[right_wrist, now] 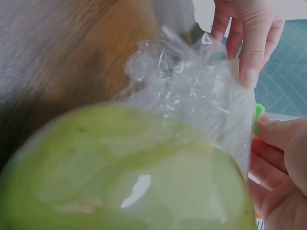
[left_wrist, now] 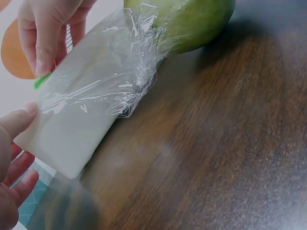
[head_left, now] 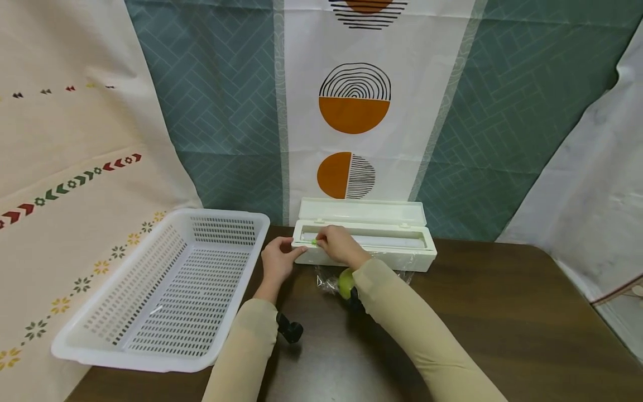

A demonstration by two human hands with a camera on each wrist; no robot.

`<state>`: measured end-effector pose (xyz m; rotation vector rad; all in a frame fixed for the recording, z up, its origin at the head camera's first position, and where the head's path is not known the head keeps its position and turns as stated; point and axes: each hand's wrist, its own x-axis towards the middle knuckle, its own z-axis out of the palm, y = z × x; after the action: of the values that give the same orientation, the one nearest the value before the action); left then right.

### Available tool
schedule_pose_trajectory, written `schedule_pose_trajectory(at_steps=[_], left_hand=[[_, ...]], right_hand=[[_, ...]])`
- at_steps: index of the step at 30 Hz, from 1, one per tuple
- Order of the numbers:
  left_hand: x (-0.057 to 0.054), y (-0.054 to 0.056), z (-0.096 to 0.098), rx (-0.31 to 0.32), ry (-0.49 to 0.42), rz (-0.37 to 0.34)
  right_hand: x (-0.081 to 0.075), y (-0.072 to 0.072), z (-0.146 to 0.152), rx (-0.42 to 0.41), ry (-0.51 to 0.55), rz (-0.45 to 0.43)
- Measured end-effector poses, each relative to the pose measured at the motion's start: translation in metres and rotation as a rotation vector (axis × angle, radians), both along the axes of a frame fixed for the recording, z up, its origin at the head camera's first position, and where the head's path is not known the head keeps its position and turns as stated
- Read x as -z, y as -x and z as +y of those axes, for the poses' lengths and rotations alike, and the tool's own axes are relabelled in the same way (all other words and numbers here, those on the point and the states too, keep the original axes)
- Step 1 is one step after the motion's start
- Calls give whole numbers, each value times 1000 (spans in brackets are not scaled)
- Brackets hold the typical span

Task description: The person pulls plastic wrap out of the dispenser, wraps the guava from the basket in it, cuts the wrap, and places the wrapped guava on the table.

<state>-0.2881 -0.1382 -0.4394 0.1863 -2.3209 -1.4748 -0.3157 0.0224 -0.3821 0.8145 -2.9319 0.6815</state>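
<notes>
A white cling film dispenser (head_left: 424, 262) stands at the back of the table, its lid (head_left: 361, 211) raised and a roll (head_left: 394, 242) lying inside. My left hand (head_left: 278, 261) grips its left end, thumb on the front top edge. Near that same end, my right hand (head_left: 339, 244) pinches a small green slide cutter (right_wrist: 258, 117) on the edge. Clear film (left_wrist: 91, 88) drapes down the dispenser's front and bunches toward a green fruit (left_wrist: 201, 21). In the head view the right forearm partly covers the fruit (head_left: 346, 283), which is close in front of the dispenser.
To the left is a large white perforated basket (head_left: 262, 229), with a small white strip (head_left: 156, 310) on its floor. The dark wood table (head_left: 502, 301) extends to the right. A patterned cloth (head_left: 231, 111) hangs right behind the dispenser.
</notes>
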Motion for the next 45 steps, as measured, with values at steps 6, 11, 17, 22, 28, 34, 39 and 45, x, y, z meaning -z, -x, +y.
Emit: schedule_pose_trajectory(at_steps=[6,11,17,22,28,34,39,45], left_hand=[[1,-2,0,70,-64,-41],[0,-1,-1,89,-105,-88],[0,2,7,-28,-126,-103],[4,4,18,-115,-141,-73],[6,4,22,-146,-161,-33],[6,4,23,-115,-163,-20],[7,5,26,-108,-176,-13],[5,4,26,-105,-186,4]], right_hand=[[4,-2,7,-3,1,11],[8,-7,13,-29,49,-7],[18,-12,17,-44,152,-38],[30,-15,15,-8,165,-1],[33,-14,13,25,165,21],[29,-13,11,19,185,55],[28,-13,9,30,196,71],[28,-12,8,42,195,87]])
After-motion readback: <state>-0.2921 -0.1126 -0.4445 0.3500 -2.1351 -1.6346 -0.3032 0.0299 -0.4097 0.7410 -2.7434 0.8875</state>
